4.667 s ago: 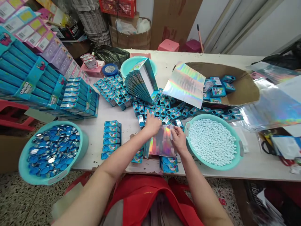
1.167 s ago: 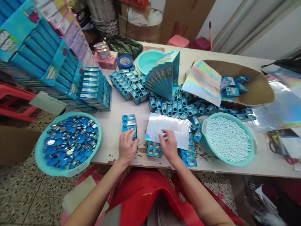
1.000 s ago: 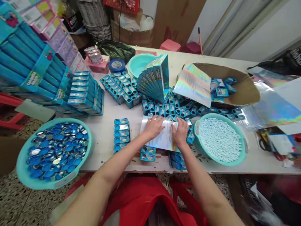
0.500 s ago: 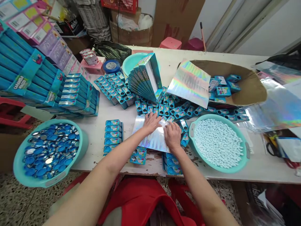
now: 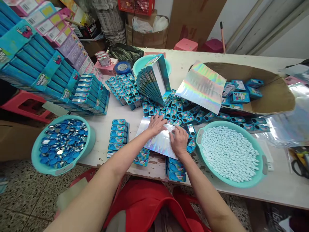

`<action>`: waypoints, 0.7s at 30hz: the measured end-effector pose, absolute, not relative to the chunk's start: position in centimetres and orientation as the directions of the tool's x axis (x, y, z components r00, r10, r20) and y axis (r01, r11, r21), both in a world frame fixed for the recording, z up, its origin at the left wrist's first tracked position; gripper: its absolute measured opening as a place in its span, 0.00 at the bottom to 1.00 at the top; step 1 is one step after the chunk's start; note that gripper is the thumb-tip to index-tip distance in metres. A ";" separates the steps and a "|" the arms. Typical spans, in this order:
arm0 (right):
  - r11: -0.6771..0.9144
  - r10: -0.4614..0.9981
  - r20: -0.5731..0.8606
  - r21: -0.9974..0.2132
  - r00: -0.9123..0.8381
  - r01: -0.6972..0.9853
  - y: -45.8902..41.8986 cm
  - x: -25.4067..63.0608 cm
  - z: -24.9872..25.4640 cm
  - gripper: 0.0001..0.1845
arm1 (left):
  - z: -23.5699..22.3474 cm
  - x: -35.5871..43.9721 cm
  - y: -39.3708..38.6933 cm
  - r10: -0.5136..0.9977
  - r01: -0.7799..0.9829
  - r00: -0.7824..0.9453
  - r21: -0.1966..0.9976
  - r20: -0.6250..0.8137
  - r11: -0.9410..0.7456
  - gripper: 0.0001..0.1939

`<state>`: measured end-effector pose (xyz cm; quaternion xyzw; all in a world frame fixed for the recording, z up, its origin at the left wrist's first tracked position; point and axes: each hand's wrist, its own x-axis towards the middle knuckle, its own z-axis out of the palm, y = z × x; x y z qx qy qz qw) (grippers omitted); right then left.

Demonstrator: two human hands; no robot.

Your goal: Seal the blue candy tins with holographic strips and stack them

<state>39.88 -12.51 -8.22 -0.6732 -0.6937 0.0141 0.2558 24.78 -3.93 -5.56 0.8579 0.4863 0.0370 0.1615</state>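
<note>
A shiny holographic sheet lies in front of me, over some small blue candy tins at its near edge. My left hand rests on its far left part, fingers apart and thumb stretched to the right. My right hand lies on its right side, fingers slightly bent and laid on the sheet. Whatever is under the sheet's middle is hidden. A row of blue tins stands left of the sheet. More blue tins are stacked by my right wrist.
Left is a basin of blue lids; right, a basin of white candies. Behind stand a cardboard box with tins, another holographic sheet and a blue display carton. Stacked blue packs rise at far left.
The view has turned slightly to the left, so the surroundings sit farther right. Both hands stay on the sheet in nearly the same place.
</note>
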 end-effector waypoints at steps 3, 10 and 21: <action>0.061 0.936 0.340 -0.412 0.091 0.909 -12.2 40.2 -7.4 0.08 | -5.5 24.8 -4.0 0.853 0.829 0.510 0.326 -0.112 -0.453 0.15; 0.062 0.956 0.280 -0.498 0.093 0.865 -13.3 41.0 -0.5 0.11 | -5.1 24.8 -3.5 0.851 0.797 0.512 0.431 -0.112 -0.423 0.13; -0.113 0.953 0.061 -0.837 0.296 0.535 -17.5 31.2 2.5 0.18 | -1.7 17.7 -14.5 0.866 0.098 0.422 0.963 -0.268 0.250 0.13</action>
